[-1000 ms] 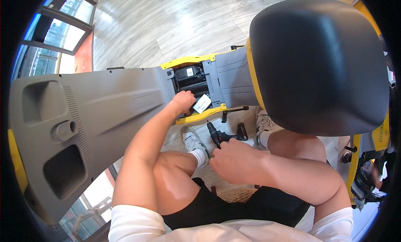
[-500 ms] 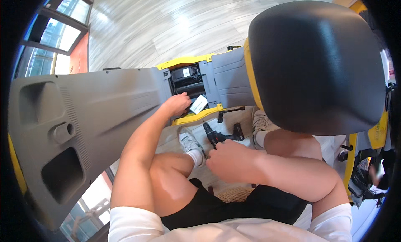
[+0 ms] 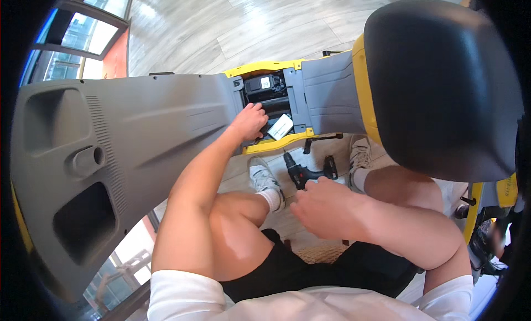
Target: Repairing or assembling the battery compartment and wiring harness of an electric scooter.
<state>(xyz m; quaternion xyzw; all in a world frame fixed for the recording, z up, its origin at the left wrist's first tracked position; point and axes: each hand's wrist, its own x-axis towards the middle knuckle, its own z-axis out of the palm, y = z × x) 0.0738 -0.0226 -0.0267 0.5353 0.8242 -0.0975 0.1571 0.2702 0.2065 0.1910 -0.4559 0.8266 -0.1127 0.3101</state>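
Note:
My left hand (image 3: 250,123) reaches into an open compartment (image 3: 296,102) in the grey footboard of a yellow and grey electric scooter. Its fingers are bent down, and whatever they hold is hidden. Beside them a white labelled module (image 3: 281,127) lies tilted in the compartment. A black unit with a pale label (image 3: 264,83) sits at the far side of that compartment. Over my lap, my right hand (image 3: 326,207) is closed with its fingers curled; I cannot make out what is in it. Just beyond it a black cordless drill (image 3: 301,171) lies on the floor.
The scooter's black seat (image 3: 442,91) rises at the right. Its grey front panel (image 3: 160,108) spreads to the left. A black folding footpeg (image 3: 321,139) juts from the near yellow rail (image 3: 276,144). My shoes stand on both sides of the drill.
The whole view has shifted, so the scooter appears a little further right and higher. Both hands keep nearly the same places relative to the compartment and the drill.

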